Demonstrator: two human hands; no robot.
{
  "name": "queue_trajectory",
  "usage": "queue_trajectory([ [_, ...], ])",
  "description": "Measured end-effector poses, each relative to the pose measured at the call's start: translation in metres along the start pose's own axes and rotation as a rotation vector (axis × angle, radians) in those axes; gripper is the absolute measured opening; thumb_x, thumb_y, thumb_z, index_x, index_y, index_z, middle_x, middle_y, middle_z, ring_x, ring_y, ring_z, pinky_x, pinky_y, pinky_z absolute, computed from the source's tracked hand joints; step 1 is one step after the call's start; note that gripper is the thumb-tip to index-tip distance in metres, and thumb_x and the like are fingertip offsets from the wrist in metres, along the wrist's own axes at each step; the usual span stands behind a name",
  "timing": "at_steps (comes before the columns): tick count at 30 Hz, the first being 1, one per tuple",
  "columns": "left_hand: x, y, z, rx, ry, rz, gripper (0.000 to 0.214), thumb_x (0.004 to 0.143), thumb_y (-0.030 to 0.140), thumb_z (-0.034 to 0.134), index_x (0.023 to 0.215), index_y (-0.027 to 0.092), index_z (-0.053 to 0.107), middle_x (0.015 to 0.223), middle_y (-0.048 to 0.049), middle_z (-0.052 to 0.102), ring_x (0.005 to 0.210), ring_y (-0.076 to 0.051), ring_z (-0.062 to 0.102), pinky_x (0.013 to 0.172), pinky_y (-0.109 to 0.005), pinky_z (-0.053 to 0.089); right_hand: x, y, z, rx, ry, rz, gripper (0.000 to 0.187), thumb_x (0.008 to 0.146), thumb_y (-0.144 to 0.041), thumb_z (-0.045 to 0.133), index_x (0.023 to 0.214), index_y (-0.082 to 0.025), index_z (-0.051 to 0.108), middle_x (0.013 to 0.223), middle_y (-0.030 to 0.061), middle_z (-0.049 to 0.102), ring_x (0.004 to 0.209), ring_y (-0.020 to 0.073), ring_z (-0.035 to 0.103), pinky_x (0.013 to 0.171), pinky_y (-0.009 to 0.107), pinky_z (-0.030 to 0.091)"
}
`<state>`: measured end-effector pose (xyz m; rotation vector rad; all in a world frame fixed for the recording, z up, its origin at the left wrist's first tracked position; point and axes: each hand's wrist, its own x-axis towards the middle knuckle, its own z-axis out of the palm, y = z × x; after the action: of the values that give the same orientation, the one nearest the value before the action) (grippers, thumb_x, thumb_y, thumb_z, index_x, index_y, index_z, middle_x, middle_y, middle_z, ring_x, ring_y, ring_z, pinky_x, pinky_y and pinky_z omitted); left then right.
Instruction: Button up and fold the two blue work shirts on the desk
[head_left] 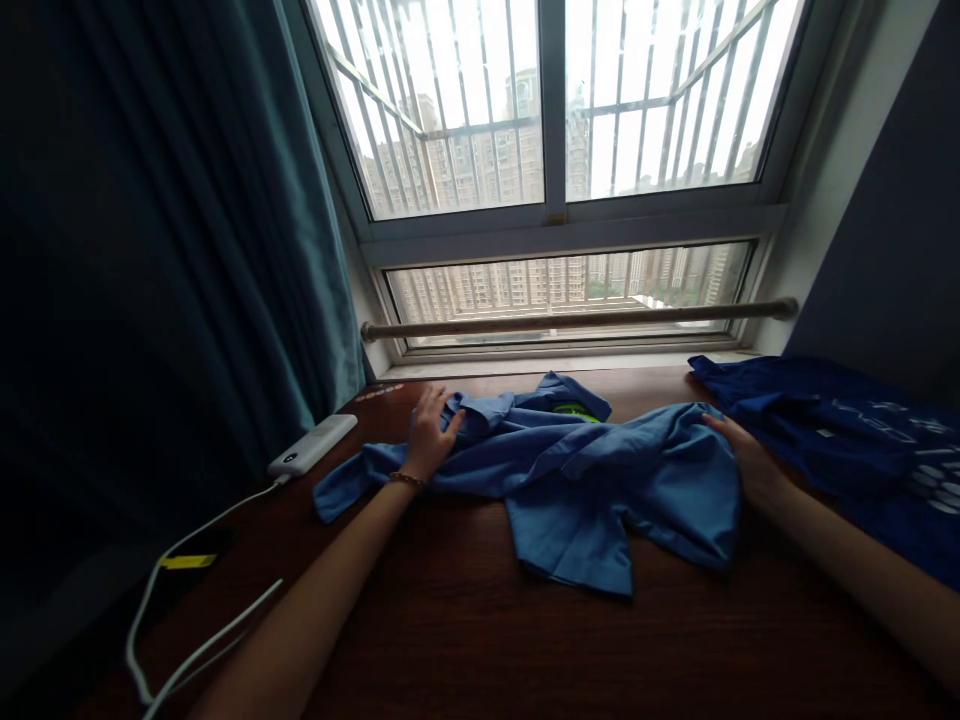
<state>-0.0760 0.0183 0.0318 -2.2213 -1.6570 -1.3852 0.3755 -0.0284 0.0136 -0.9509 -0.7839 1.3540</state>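
A crumpled light-blue shirt (585,470) lies across the dark reddish-brown wooden surface (487,640). A folded part like a collar shows near its left end, and a bright green patch (577,411) peeks out at the back. My left hand (433,435), with a bracelet at the wrist, rests on the left part of the shirt, thumb apart and fingers stretched out. At the shirt's right end, my right hand (750,462) grips the fabric edge, thumb on top. Its other fingers are mostly hidden by the cloth and the hand itself.
A darker blue garment (825,420) with white print lies at the right. On the left are a white power bank (313,445) with a white cable (202,530) and a yellow strip (187,562). Behind are a blue curtain (300,250), a rail (577,321) and a window.
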Motion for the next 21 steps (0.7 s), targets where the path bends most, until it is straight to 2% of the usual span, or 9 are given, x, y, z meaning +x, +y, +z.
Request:
queue_trajectory([
  [3, -0.019, 0.038, 0.010, 0.065, -0.360, 0.454, 0.043, 0.081, 0.040, 0.051, 0.118, 0.018, 0.047, 0.128, -0.0092, 0.045, 0.124, -0.023, 0.032, 0.106, -0.040, 0.019, -0.007, 0.002, 0.008, -0.147, -0.106, -0.035, 0.056, 0.064, -0.022, 0.072, 0.115, -0.023, 0.049, 0.092, 0.0041, 0.063, 0.075, 0.0206, 0.061, 0.067, 0.028, 0.049],
  [5, -0.033, 0.058, 0.020, 0.085, -0.562, 0.600, 0.057, 0.076, 0.050, 0.054, 0.122, 0.019, 0.043, 0.125, -0.0112, 0.048, 0.120, -0.025, 0.038, 0.104, -0.044, 0.021, -0.012, 0.002, 0.013, -0.206, -0.167, -0.020, 0.065, 0.063, -0.022, 0.073, 0.121, -0.026, 0.045, 0.097, 0.0047, 0.062, 0.076, 0.0209, 0.061, 0.069, 0.030, 0.050],
  [7, -0.044, 0.068, 0.029, 0.113, -0.632, 0.617, 0.061, 0.075, 0.053, 0.053, 0.122, 0.016, 0.043, 0.118, -0.0126, 0.053, 0.112, -0.026, 0.046, 0.101, -0.045, 0.025, -0.018, 0.001, 0.016, -0.254, -0.305, 0.014, 0.064, 0.062, -0.020, 0.072, 0.121, -0.025, 0.047, 0.101, 0.0055, 0.061, 0.080, 0.0211, 0.060, 0.072, 0.031, 0.049],
  [10, -0.050, 0.067, 0.038, 0.162, -0.630, 0.543, 0.041, 0.083, 0.044, 0.046, 0.111, 0.014, 0.050, 0.100, -0.0111, 0.059, 0.094, -0.022, 0.054, 0.088, -0.038, 0.038, -0.026, 0.003, 0.019, -0.353, -0.723, 0.165, 0.060, 0.058, -0.015, 0.070, 0.116, -0.017, 0.054, 0.098, 0.0065, 0.061, 0.083, 0.0202, 0.059, 0.072, 0.027, 0.047],
  [13, -0.048, 0.061, 0.038, 0.176, -0.658, 0.545, 0.026, 0.088, 0.033, 0.038, 0.090, 0.016, 0.057, 0.085, -0.0079, 0.060, 0.082, -0.020, 0.055, 0.075, -0.032, 0.042, -0.033, 0.007, 0.023, -0.491, -1.172, 0.369, 0.059, 0.059, -0.012, 0.067, 0.116, -0.009, 0.054, 0.080, 0.0038, 0.062, 0.065, 0.0121, 0.057, 0.056, 0.017, 0.043],
  [15, -0.046, 0.061, 0.036, 0.107, -0.650, 0.512, 0.025, 0.089, 0.030, 0.036, 0.082, 0.017, 0.056, 0.082, -0.0063, 0.059, 0.078, -0.018, 0.054, 0.071, -0.029, 0.041, -0.036, 0.008, 0.026, -0.537, -1.289, 0.422, 0.056, 0.060, -0.011, 0.067, 0.114, -0.006, 0.055, 0.072, 0.0020, 0.061, 0.056, 0.0085, 0.053, 0.050, 0.014, 0.039],
  [16, -0.044, 0.062, 0.036, 0.042, -0.616, 0.447, 0.026, 0.089, 0.030, 0.035, 0.080, 0.017, 0.055, 0.081, -0.0054, 0.058, 0.075, -0.017, 0.054, 0.069, -0.028, 0.041, -0.036, 0.008, 0.027, -0.519, -1.253, 0.409, 0.053, 0.060, -0.012, 0.067, 0.111, -0.005, 0.057, 0.072, 0.0021, 0.061, 0.056, 0.0087, 0.054, 0.050, 0.014, 0.040],
  [17, -0.042, 0.063, 0.035, -0.041, -0.560, 0.343, 0.026, 0.088, 0.030, 0.035, 0.079, 0.016, 0.054, 0.077, -0.0044, 0.057, 0.072, -0.016, 0.053, 0.067, -0.027, 0.041, -0.036, 0.007, 0.028, -0.466, -1.148, 0.363, 0.048, 0.061, -0.013, 0.068, 0.108, -0.007, 0.060, 0.074, 0.0028, 0.062, 0.060, 0.0099, 0.056, 0.054, 0.015, 0.043],
  [21, -0.029, 0.056, 0.033, -0.452, -0.349, -0.230, 0.033, 0.085, 0.039, 0.038, 0.074, 0.014, 0.055, 0.063, -0.0012, 0.054, 0.057, -0.014, 0.050, 0.056, -0.026, 0.041, -0.025, 0.007, 0.025, -0.156, -0.424, 0.078, 0.029, 0.069, -0.022, 0.064, 0.097, -0.018, 0.063, 0.088, 0.0033, 0.064, 0.076, 0.0167, 0.061, 0.070, 0.025, 0.049],
])
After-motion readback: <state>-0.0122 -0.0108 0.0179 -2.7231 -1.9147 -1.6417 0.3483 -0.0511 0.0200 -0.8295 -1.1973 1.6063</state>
